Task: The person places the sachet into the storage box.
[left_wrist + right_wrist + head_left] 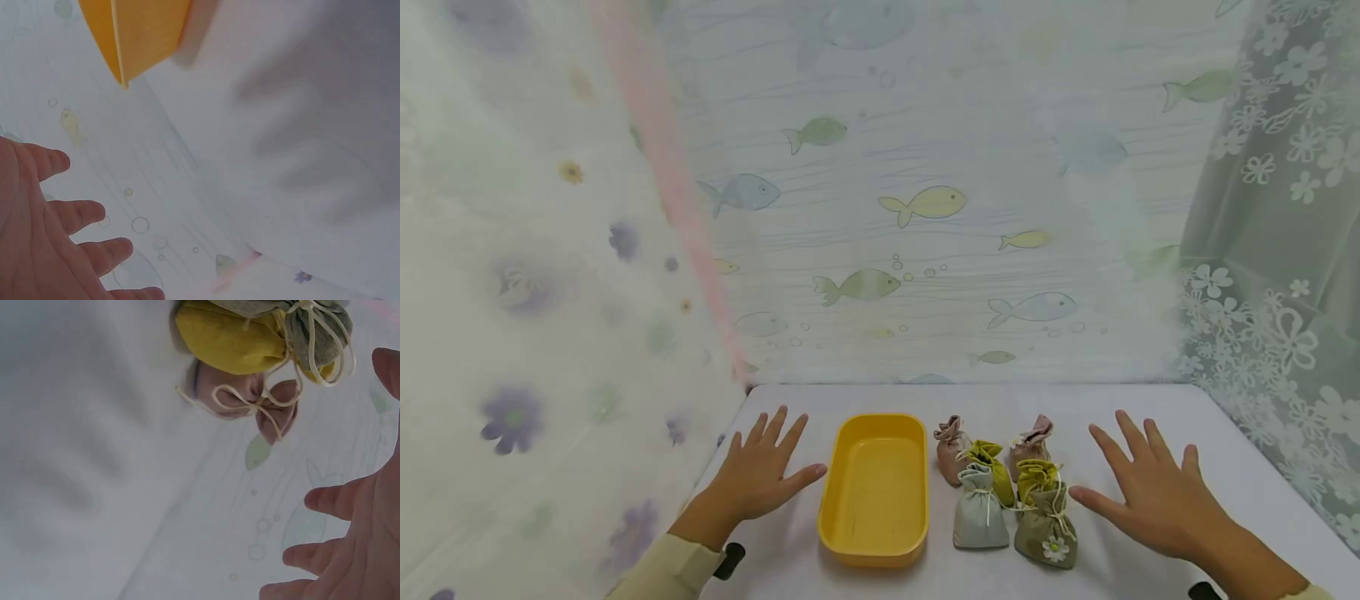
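Fish-printed fabric hangs behind a white table, with floral sheer curtains at both sides. On the table, near its front edge, lies a yellow tray, and just to its right stands a cluster of small drawstring pouches: two pink ones toward the back, two yellow in the middle, a pale blue one and an olive one with a daisy in front. The left hand lies flat with fingers spread, just left of the tray, its thumb pointing at the tray's wall without touching it. The right hand is likewise spread and holds nothing, just right of the pouches, thumb tip close to the olive one.
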Demonstrator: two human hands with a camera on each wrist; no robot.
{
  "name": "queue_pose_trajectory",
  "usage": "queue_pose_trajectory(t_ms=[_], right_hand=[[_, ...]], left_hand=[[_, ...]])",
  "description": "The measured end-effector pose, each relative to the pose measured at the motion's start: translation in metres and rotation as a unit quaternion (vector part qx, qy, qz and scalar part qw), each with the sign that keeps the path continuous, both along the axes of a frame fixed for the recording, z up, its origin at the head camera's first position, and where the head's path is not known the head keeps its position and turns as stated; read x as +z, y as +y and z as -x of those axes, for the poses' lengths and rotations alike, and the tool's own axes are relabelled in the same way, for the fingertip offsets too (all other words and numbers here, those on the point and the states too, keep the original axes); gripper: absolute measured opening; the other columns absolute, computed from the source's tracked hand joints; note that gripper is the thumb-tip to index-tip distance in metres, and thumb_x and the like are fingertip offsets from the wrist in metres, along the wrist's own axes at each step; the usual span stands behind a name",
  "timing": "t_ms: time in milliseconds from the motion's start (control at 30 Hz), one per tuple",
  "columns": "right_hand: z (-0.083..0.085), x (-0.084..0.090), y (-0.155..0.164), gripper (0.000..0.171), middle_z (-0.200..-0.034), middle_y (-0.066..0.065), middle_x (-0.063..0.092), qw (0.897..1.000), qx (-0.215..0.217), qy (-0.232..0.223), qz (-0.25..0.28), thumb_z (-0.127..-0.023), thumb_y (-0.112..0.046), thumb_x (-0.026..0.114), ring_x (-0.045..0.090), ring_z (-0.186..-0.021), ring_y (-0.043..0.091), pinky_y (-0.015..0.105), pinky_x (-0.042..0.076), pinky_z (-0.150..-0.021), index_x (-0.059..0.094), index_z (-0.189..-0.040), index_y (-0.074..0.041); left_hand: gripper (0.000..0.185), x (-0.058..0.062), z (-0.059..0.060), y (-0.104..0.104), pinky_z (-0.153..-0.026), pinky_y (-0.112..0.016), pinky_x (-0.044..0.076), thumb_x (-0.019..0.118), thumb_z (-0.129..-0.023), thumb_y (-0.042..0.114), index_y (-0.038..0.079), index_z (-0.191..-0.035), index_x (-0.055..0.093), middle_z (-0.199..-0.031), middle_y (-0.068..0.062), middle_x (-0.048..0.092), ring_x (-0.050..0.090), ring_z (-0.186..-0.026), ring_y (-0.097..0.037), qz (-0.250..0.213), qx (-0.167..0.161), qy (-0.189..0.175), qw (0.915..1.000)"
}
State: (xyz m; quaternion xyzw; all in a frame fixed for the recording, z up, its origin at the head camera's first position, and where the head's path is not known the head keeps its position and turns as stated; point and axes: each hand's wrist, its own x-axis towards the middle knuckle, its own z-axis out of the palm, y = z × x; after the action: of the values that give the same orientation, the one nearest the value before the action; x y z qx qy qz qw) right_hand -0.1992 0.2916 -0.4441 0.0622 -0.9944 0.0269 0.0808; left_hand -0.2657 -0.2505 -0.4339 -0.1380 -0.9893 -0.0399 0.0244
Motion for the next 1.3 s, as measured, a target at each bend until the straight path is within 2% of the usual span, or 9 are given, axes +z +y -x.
queue_pose_trajectory(t_ms=[133, 267, 400, 467, 633, 833, 1033, 1167, 1300], right_hand=[[0.001, 0.005, -0.001, 0.102, -0.165, 0.03, 0.025, 1.0, 0.011, 0.018, 0.008, -0.088, -0.087, 0.046, 0.026, -0.143, 0.064, 0.095, 0.013, -0.095, 0.035, -0.162, -0.017], [0.001, 0.01, -0.007, 0.102, -0.167, 0.029, 0.023, 0.999, 0.016, 0.018, 0.021, -0.088, -0.087, 0.046, 0.023, -0.146, 0.063, 0.095, 0.01, -0.096, 0.033, -0.163, -0.019], [0.002, 0.012, -0.018, 0.1, -0.167, 0.027, 0.026, 0.999, 0.026, 0.021, 0.033, -0.087, -0.087, 0.048, 0.024, -0.147, 0.061, 0.093, 0.01, -0.099, 0.036, -0.162, -0.021], [0.002, 0.013, -0.023, 0.098, -0.165, 0.026, 0.029, 0.998, 0.032, 0.026, 0.037, -0.087, -0.085, 0.05, 0.028, -0.146, 0.059, 0.092, 0.012, -0.101, 0.039, -0.16, -0.02], [0.005, 0.012, -0.036, 0.09, -0.153, 0.022, 0.048, 0.996, 0.051, 0.062, 0.036, -0.088, -0.08, 0.056, 0.047, -0.136, 0.051, 0.084, 0.028, -0.105, 0.052, -0.15, -0.015], [0.009, 0.012, -0.051, 0.085, -0.136, 0.013, 0.062, 0.993, 0.067, 0.083, 0.043, -0.088, -0.08, 0.058, 0.059, -0.123, 0.041, 0.071, 0.047, -0.094, 0.059, -0.143, -0.015], [0.011, 0.013, -0.062, 0.078, -0.131, 0.008, 0.066, 0.992, 0.076, 0.08, 0.057, -0.089, -0.074, 0.062, 0.06, -0.118, 0.036, 0.067, 0.05, -0.089, 0.061, -0.142, -0.017], [0.013, 0.011, -0.072, 0.072, -0.126, 0.001, 0.069, 0.991, 0.086, 0.081, 0.07, -0.085, -0.079, 0.062, 0.062, -0.113, 0.031, 0.064, 0.051, -0.089, 0.067, -0.129, -0.022], [0.014, 0.009, -0.081, 0.055, -0.116, -0.008, 0.072, 0.989, 0.088, 0.073, 0.099, -0.082, -0.07, 0.075, 0.062, -0.104, 0.021, 0.06, 0.05, -0.091, 0.07, -0.117, -0.029]], left_hand=[[0.097, -0.002, 0.003, 0.006, -0.115, -0.083, 0.015, 0.033, -0.092, 0.087, 0.026, -0.167, 0.022, -0.173, -0.015, 0.015, 0.018, -0.157, -0.049, 0.006, -0.005, 0.0, 1.0], [0.097, -0.003, 0.005, 0.013, -0.115, -0.082, 0.014, 0.032, -0.092, 0.087, 0.026, -0.167, 0.022, -0.173, -0.014, 0.015, 0.017, -0.157, -0.048, 0.011, -0.008, 0.0, 0.9999], [0.094, -0.006, 0.006, 0.02, -0.114, -0.083, 0.014, 0.039, -0.094, 0.082, 0.026, -0.167, 0.022, -0.173, -0.014, 0.015, 0.017, -0.157, -0.047, -0.006, -0.011, 0.0, 0.9999], [0.095, -0.009, 0.008, 0.022, -0.115, -0.083, 0.014, 0.037, -0.094, 0.083, 0.025, -0.167, 0.021, -0.174, -0.014, 0.015, 0.017, -0.158, -0.046, -0.015, -0.013, 0.001, 0.9998], [0.099, -0.019, 0.014, 0.027, -0.119, -0.077, 0.016, 0.032, -0.093, 0.086, 0.022, -0.167, 0.021, -0.173, -0.015, 0.018, 0.02, -0.157, -0.044, -0.036, -0.018, 0.006, 0.9992], [0.099, -0.028, 0.017, 0.03, -0.121, -0.071, 0.023, 0.034, -0.094, 0.084, 0.017, -0.167, 0.022, -0.171, -0.016, 0.023, 0.028, -0.155, -0.043, -0.079, -0.023, 0.002, 0.9966], [0.094, -0.032, 0.02, 0.032, -0.12, -0.065, 0.033, 0.041, -0.096, 0.078, 0.02, -0.167, 0.022, -0.169, -0.012, 0.031, 0.036, -0.152, -0.039, -0.162, -0.008, -0.004, 0.9868], [0.094, -0.037, 0.02, 0.035, -0.117, -0.069, 0.034, 0.046, -0.095, 0.078, 0.021, -0.166, 0.023, -0.168, -0.012, 0.032, 0.036, -0.151, -0.039, -0.202, 0.016, -0.021, 0.979], [0.093, -0.048, 0.022, 0.039, -0.118, -0.068, 0.032, 0.053, -0.095, 0.074, 0.02, -0.165, 0.027, -0.168, -0.012, 0.033, 0.035, -0.152, -0.039, -0.251, 0.016, -0.025, 0.9675]])
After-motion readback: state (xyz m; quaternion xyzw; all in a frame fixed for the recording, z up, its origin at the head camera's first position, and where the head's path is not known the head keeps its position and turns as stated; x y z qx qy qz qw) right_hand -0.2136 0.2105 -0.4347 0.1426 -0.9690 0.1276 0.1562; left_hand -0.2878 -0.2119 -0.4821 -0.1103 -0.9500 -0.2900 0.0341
